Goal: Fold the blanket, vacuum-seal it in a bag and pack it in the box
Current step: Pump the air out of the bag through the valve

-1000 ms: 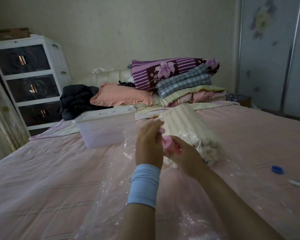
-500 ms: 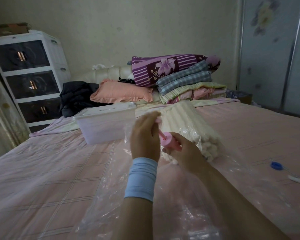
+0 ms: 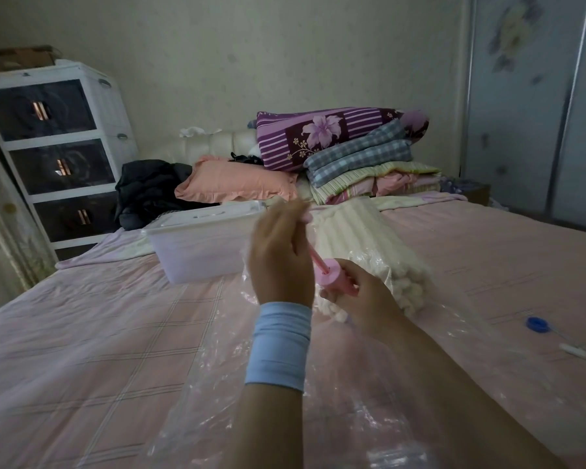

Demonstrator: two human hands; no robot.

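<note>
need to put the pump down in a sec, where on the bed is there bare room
Bare quilt lies left of the clear bag, in front of the plastic box. Another patch lies right of the rolled blanket, beyond the blue cap and white clip. It is crowded at the headboard: pillow, dark clothes, stacked bedding.

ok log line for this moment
step: pumping air | left hand: on plunger, raised | right hand: holds pump | blanket: in bag | box: lidded

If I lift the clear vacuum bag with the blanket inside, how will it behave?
The vacuum bag looks thin and crinkled, so probably floppy and slippery. The rolled cream blanket sits at the far end, so that end would likely sag.
</note>
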